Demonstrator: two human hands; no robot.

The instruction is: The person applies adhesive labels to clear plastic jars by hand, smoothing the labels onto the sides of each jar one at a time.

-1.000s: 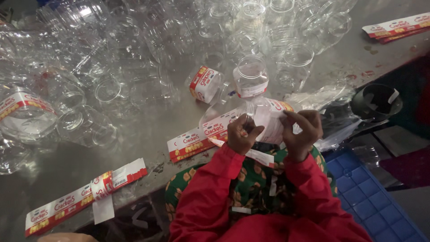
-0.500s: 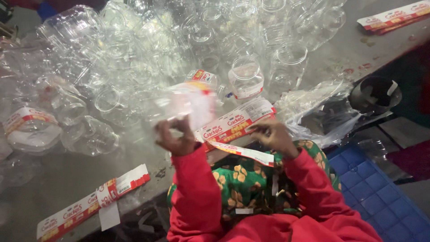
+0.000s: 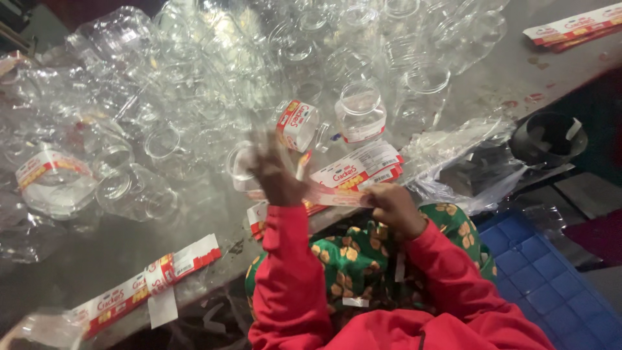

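Stretching between both hands, the label strip (image 3: 337,196) is pinched in the right hand (image 3: 393,206) grip and the blurred left hand (image 3: 275,174) grip.

Blue crate (image 3: 518,259) — black cup (image 3: 547,139)

Grey table (image 3: 499,84) — clear jars (image 3: 360,110), labels (image 3: 146,285).

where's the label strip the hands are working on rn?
Head view, centre: the label strip runs between the left hand and the right hand, at the table's near edge, just in front of the stack of labels.
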